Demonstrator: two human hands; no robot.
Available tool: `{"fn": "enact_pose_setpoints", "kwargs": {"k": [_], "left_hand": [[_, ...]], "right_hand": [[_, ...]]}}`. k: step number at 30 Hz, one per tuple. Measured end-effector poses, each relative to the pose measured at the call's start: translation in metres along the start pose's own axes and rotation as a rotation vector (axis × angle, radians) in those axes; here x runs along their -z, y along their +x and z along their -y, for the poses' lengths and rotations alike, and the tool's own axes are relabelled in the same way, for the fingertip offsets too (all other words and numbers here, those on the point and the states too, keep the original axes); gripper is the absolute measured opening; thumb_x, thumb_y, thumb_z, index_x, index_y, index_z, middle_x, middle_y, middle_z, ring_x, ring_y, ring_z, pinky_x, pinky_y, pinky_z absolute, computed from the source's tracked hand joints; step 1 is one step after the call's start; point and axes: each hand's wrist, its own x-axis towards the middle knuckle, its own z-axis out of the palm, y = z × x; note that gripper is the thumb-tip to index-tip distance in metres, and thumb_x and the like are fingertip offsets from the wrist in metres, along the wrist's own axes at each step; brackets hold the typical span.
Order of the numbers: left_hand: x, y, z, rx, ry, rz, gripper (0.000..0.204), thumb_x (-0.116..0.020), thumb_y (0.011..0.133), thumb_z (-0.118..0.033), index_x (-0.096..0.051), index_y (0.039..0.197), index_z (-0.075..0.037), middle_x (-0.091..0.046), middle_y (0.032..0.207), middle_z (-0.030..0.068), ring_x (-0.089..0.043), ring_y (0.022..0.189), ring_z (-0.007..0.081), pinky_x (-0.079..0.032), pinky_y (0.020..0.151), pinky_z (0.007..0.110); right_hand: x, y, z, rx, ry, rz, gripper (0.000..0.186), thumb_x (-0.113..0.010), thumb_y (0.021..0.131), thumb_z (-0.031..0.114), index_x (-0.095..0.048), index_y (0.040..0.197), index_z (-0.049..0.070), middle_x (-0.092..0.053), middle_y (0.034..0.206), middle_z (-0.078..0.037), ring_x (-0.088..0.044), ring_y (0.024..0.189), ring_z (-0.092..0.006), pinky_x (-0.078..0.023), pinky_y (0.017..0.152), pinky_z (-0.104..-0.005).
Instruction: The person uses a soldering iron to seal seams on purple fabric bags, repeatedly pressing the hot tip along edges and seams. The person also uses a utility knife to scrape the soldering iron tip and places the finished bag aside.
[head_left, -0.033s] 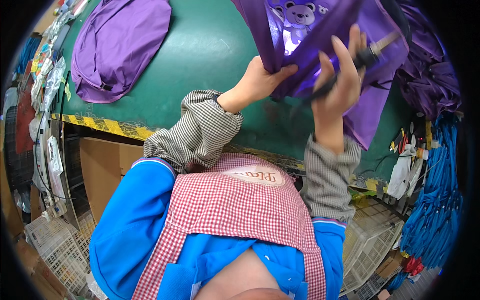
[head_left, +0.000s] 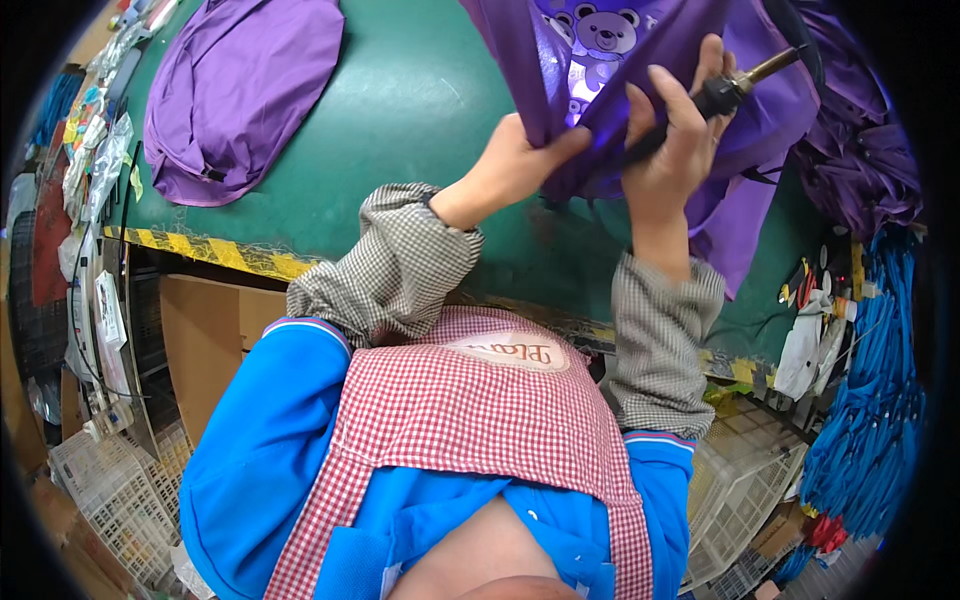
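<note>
My left hand (head_left: 515, 165) pinches a fold of a purple fabric piece (head_left: 760, 190) at the top centre. Inside that fold a lit, pale panel printed with bears (head_left: 598, 45) shows. My right hand (head_left: 680, 140), fingers curled, holds a tool with a black handle and a long brass-coloured metal tip (head_left: 768, 68), resembling a soldering iron, over the fabric. The tip points up to the right. Part of the handle is hidden behind my fingers.
A purple fabric piece (head_left: 235, 90) lies on the green table (head_left: 400, 90) at left. More purple fabric (head_left: 860, 160) is bunched at right, above hanging blue cords (head_left: 865, 420). Small tools (head_left: 798, 280) lie near the right edge. A cardboard box (head_left: 200, 340) and plastic crates (head_left: 110, 500) sit below.
My right hand and the tool have moved slightly up, and the metal tip now reaches higher and further right. My left hand has barely moved.
</note>
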Motion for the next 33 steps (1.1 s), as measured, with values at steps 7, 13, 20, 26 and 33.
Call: {"fn": "enact_pose_setpoints", "kwargs": {"k": [7,13,20,26,33], "left_hand": [[0.068,0.001,-0.013,0.038,0.108,-0.019,0.029,-0.076,0.074,-0.010,-0.065,0.098,0.001,-0.070,0.089,0.0114,-0.068,0.077,0.0193,-0.054,0.068,0.030],[0.026,0.060,-0.029,-0.216,0.600,-0.014,0.030,-0.079,0.067,-0.022,-0.068,0.086,-0.002,-0.068,0.076,0.0152,-0.067,0.071,0.0303,-0.052,0.065,0.036],[0.012,0.083,-0.032,-0.048,0.206,0.240,0.016,-0.069,0.077,0.001,-0.065,0.093,0.002,-0.067,0.077,0.0040,-0.060,0.069,0.0083,-0.050,0.064,0.026],[0.010,0.083,-0.030,-0.044,0.153,0.246,0.016,-0.069,0.077,0.001,-0.064,0.093,0.002,-0.067,0.078,0.0041,-0.060,0.070,0.0088,-0.049,0.065,0.026],[0.013,0.077,-0.019,-0.264,0.386,0.150,0.029,-0.073,0.074,-0.017,-0.063,0.096,-0.001,-0.067,0.081,0.0137,-0.064,0.075,0.0275,-0.051,0.067,0.036]], "right_hand": [[0.009,-0.016,-0.040,-0.032,-0.110,-0.062,0.033,-0.067,0.076,0.002,-0.055,0.107,0.006,-0.054,0.127,-0.026,-0.055,0.112,-0.0436,-0.040,0.100,-0.0480],[0.056,-0.048,0.026,-0.157,0.285,0.048,0.041,-0.054,0.095,0.035,-0.052,0.114,-0.001,-0.062,0.102,-0.020,-0.060,0.089,-0.0347,-0.045,0.086,-0.0453],[0.044,-0.073,0.044,-0.104,0.304,0.160,0.009,-0.058,0.080,0.013,-0.064,0.085,0.008,-0.049,0.062,-0.003,-0.048,0.054,-0.0186,-0.044,0.075,-0.0369],[0.035,-0.064,0.047,-0.049,0.262,0.215,0.007,-0.060,0.076,0.012,-0.062,0.082,0.009,-0.049,0.061,-0.002,-0.048,0.054,-0.0175,-0.042,0.072,-0.0354],[0.041,-0.036,0.055,-0.098,0.286,0.293,0.014,-0.063,0.073,0.005,-0.062,0.087,0.008,-0.053,0.065,-0.004,-0.053,0.059,-0.0186,-0.044,0.083,-0.0388]]}}
